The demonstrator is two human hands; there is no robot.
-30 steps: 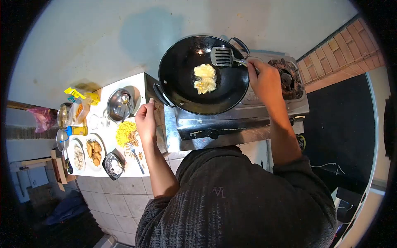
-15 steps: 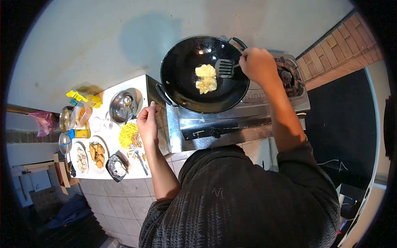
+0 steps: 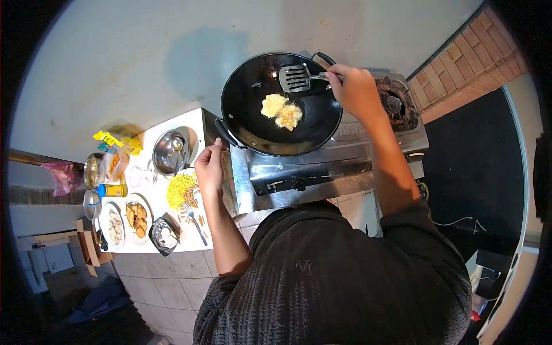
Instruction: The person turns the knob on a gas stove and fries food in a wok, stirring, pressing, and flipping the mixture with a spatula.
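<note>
A black wok (image 3: 253, 135) stands on the gas stove (image 3: 339, 155). Two pieces of yellow egg-like food (image 3: 288, 116) lie in it, touching at one side. My right hand (image 3: 356, 89) is wrapped round the handle of a slotted spatula (image 3: 295, 78), whose metal blade is over the far part of the wok, apart from the food. Beside the wok's left handle (image 3: 227, 132) is my left hand (image 3: 209, 168), fingers curled in and thumb stretched out. Nothing shows in it.
On the white table (image 3: 198, 129) to the left are a steel bowl (image 3: 171, 152), yellow shreds (image 3: 180, 191), a fork (image 3: 196, 225), a black bowl of white powder (image 3: 164, 235), two plates of food (image 3: 137, 219) and a yellow jar (image 3: 113, 190). A bare burner (image 3: 393, 104) is at right.
The spatula has moved left and away from me, its blade now above the food. The lower piece of food has shifted and looks browner. My left hand has hardly moved.
</note>
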